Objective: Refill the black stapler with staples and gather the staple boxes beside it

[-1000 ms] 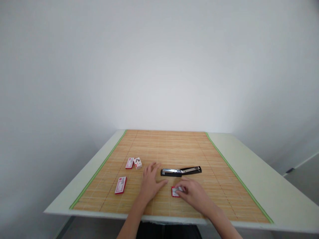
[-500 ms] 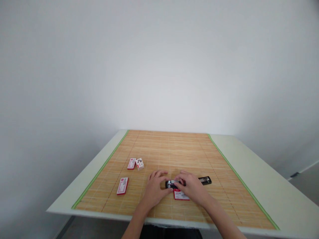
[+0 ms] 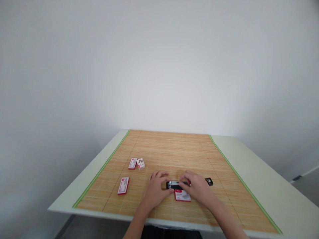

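A black stapler (image 3: pixel 177 184), opened out flat, lies on the bamboo mat (image 3: pixel 174 149) in front of me. My left hand (image 3: pixel 156 189) rests at its left end, the thumb against the metal channel and the fingers curled loosely. My right hand (image 3: pixel 196 187) lies over the stapler's middle, fingers pinched down on it; what they pinch is too small to make out. The stapler's far right end (image 3: pixel 208 181) sticks out beyond that hand. An open red and white staple box (image 3: pixel 182 196) sits just below the stapler, between my hands.
Further left on the mat lie a red and white staple box (image 3: pixel 123 185), a second one (image 3: pixel 132 163) and a small white box (image 3: pixel 141 164). The mat has green edging and covers a pale table (image 3: pixel 251 159) against a white wall.
My right hand left the staple box and moved up onto the stapler. My left hand shifted right to the stapler's left end. The view drifted slightly, so the table's contents sit lower right.
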`<state>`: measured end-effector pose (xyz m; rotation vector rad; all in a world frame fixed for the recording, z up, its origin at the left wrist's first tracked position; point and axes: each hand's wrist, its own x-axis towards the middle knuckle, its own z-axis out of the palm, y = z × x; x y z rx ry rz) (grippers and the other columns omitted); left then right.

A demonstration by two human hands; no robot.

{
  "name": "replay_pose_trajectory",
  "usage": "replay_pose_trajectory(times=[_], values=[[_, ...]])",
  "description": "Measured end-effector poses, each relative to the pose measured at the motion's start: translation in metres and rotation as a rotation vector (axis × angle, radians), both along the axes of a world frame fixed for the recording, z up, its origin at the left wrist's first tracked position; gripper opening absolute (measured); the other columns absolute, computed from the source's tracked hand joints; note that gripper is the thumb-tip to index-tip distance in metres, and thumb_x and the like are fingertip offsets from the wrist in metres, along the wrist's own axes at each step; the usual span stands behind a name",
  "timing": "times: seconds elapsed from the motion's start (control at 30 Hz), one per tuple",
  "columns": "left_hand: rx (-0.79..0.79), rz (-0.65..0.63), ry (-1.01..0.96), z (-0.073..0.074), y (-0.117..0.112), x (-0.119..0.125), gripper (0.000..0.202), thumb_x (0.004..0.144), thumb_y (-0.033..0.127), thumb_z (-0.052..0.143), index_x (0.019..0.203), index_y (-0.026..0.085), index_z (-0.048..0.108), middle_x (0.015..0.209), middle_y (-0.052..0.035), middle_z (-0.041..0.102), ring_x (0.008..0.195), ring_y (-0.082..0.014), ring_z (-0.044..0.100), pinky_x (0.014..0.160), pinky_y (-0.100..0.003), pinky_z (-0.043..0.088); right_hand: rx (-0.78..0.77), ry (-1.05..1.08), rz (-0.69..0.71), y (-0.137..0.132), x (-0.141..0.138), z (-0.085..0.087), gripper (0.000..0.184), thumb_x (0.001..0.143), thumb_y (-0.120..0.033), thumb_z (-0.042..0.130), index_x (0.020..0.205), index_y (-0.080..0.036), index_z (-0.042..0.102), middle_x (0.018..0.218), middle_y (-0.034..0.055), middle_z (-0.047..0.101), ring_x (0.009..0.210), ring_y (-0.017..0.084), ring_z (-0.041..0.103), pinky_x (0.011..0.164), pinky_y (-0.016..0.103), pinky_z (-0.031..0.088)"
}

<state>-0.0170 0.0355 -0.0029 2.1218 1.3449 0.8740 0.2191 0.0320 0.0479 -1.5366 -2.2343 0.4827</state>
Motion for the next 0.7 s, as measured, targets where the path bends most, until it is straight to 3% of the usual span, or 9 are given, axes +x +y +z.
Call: replay_pose_trajectory(times=[0.1, 0.3, 0.37, 0.53, 0.6, 0.7], values=[[0.004, 0.006, -0.004, -0.001, 0.0, 0.0, 0.032, 0.074, 0.037, 0.087, 0.105, 0.035, 0.076, 0.132, -0.0005, 0.065, 0.126, -0.0293, 0.051, 0.109, -0.047, 0.035, -0.024, -0.061, 0.019, -0.005, -0.002, -0.002, 0.01, 0.091, -0.034, 0.067, 0.092, -0.027, 0.074, 0.085, 0.0005, 0.07, 0.08, 0.019, 0.064, 0.07, 0.027, 0.038], [-0.001, -0.006, -0.003, -0.002, 0.0, -0.001, 0.036, 0.074, 0.036, 0.087, 0.108, 0.038, 0.075, 0.132, 0.0011, 0.064, 0.127, -0.0284, 0.051, 0.108, -0.046, 0.035, -0.007, -0.042, 0.064, -0.018, -0.012, 0.0, 0.015, 0.09, -0.032, 0.067, 0.102, -0.029, 0.074, 0.097, 0.0023, 0.073, 0.09, 0.022, 0.068, 0.075, 0.028, 0.041], [-0.002, -0.001, -0.006, -0.002, 0.0, -0.002, 0.035, 0.075, 0.037, 0.087, 0.107, 0.036, 0.075, 0.133, -0.0001, 0.064, 0.127, -0.029, 0.051, 0.109, -0.047, 0.035, 0.015, -0.024, -0.014, -0.018, 0.007, 0.002, 0.019, 0.092, -0.04, 0.065, 0.105, -0.03, 0.074, 0.091, 0.0016, 0.072, 0.084, 0.021, 0.067, 0.072, 0.028, 0.041], [-0.012, -0.007, -0.013, -0.003, 0.001, -0.001, 0.034, 0.075, 0.039, 0.087, 0.107, 0.035, 0.076, 0.131, -0.0008, 0.065, 0.125, -0.0289, 0.052, 0.109, -0.047, 0.035, 0.013, 0.007, -0.437, -0.014, 0.082, -0.01, 0.053, 0.091, -0.067, 0.057, 0.122, -0.026, 0.069, 0.067, -0.0002, 0.064, 0.062, 0.022, 0.062, 0.062, 0.032, 0.039], [-0.012, -0.006, -0.014, -0.004, 0.001, -0.001, 0.032, 0.076, 0.039, 0.086, 0.106, 0.035, 0.076, 0.131, -0.0002, 0.065, 0.125, -0.0282, 0.052, 0.108, -0.046, 0.035, -0.041, 0.075, -0.448, -0.013, 0.095, -0.019, 0.059, 0.087, -0.069, 0.061, 0.123, -0.023, 0.068, 0.075, 0.0024, 0.069, 0.068, 0.024, 0.065, 0.064, 0.033, 0.043], [-0.01, 0.0, -0.011, -0.005, 0.002, -0.001, 0.032, 0.075, 0.039, 0.086, 0.106, 0.035, 0.076, 0.131, 0.0006, 0.065, 0.125, -0.0277, 0.052, 0.108, -0.045, 0.034, -0.036, 0.271, -0.369, -0.009, 0.084, -0.024, 0.049, 0.087, -0.065, 0.062, 0.109, -0.022, 0.07, 0.092, 0.0063, 0.074, 0.082, 0.025, 0.068, 0.072, 0.033, 0.048]])
